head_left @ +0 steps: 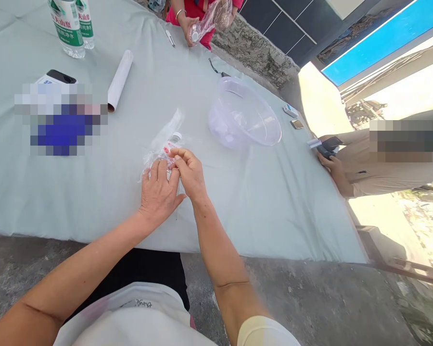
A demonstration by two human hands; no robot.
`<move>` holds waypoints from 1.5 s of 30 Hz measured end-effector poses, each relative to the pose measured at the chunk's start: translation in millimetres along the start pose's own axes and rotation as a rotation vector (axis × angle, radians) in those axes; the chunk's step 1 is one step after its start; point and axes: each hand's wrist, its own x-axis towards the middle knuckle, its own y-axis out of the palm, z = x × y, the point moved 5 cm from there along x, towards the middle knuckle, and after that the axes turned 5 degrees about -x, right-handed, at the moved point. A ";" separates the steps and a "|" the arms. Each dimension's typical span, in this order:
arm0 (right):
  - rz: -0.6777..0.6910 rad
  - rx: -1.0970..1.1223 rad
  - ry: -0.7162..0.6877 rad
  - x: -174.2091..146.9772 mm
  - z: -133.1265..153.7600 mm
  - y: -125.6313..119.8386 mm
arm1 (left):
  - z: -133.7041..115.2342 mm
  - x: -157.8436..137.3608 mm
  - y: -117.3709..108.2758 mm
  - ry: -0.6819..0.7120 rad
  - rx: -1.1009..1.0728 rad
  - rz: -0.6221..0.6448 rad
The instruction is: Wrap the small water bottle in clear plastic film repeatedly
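On the cloth-covered table lies a small bottle (pixel 173 140) with a white cap and red print on its label. Thin clear plastic film (pixel 173 120) is bunched around and under it. My left hand (pixel 160 190) lies flat over the lower part of the bottle and film, fingers stretched out. Beside it, my right hand (pixel 189 173) is closed in a pinch at the bottle's side, apparently on the film; the fingertips partly hide what they grip. The bottle's lower end is hidden under my hands.
A clear purple basin (pixel 270 132) stands to the right, tilted. At the left are a white roll (pixel 120 81), a phone (pixel 61 76) and large water bottles (pixel 68 31). Across the table a person's hand (pixel 187 30) holds a film-wrapped bottle; another person (pixel 361 158) stands at right.
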 end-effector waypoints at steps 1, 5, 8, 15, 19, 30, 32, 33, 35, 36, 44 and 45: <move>0.031 -0.034 -0.039 5.1 1.1 0.9 | 0.8 0.7 7.7 -0.022 0.018 0.007; 0.090 -0.209 -0.290 36.2 2.5 -4.3 | 21.6 4.6 20.2 -0.092 -0.005 -0.003; 0.109 -0.302 -0.418 68.0 -1.0 -9.4 | 40.8 2.4 11.7 -0.116 -0.107 -0.071; 0.337 -0.429 -0.467 119.4 -3.1 2.7 | 87.7 0.2 -10.2 -0.380 -0.385 -0.040; 0.432 -0.393 -0.365 112.6 -8.1 -4.0 | 109.5 8.9 -21.1 -0.512 -0.310 0.052; 0.381 -0.267 -0.215 25.1 -48.1 -52.4 | 132.4 30.0 -31.5 -0.494 -0.322 0.251; 0.388 -0.287 -0.222 24.3 -45.8 -52.9 | 133.1 33.4 -32.2 -0.491 -0.323 0.280; 0.375 -0.303 -0.223 28.2 -44.3 -53.3 | 133.5 36.0 -32.6 -0.484 -0.311 0.296; 0.313 -0.343 -0.213 42.4 -41.5 -55.2 | 134.1 43.2 -33.2 -0.453 -0.250 0.329; 0.273 -0.367 -0.206 50.9 -39.9 -56.4 | 134.4 47.7 -33.2 -0.430 -0.208 0.343; 0.202 -0.520 -0.354 57.4 -18.7 -50.1 | 141.6 89.2 -24.1 -0.393 0.029 0.177; 0.175 -0.537 -0.403 52.2 -17.0 -49.1 | 143.6 94.3 -21.5 -0.396 0.045 0.149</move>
